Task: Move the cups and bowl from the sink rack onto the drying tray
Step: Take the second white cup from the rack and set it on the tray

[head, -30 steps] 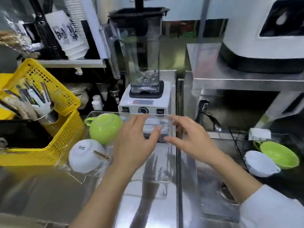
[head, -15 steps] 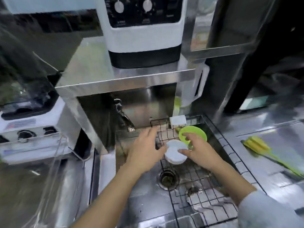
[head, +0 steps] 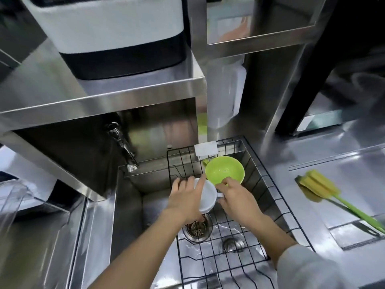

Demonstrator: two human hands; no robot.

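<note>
A white cup (head: 207, 195) lies tilted on the black wire sink rack (head: 229, 247), held between both hands. My left hand (head: 184, 198) cups its left side with the index finger over the rim. My right hand (head: 237, 198) grips the handle on its right side. Just behind them, a green bowl (head: 225, 171) with a small handle sits open side up in the rack's far corner. A corner of the clear drying tray (head: 12, 197) shows at the far left edge, blurred.
The steel sink holds a drain strainer (head: 198, 229) under the rack, with a faucet (head: 125, 147) at the back left. A white pad (head: 205, 148) hangs on the rack's rear. A yellow-green brush (head: 320, 184) lies on the right counter. A steel shelf with an appliance (head: 116, 38) overhangs.
My view swung from the drying tray on the left to the sink. Both hands travelled right and down to the rack and closed around the white cup.
</note>
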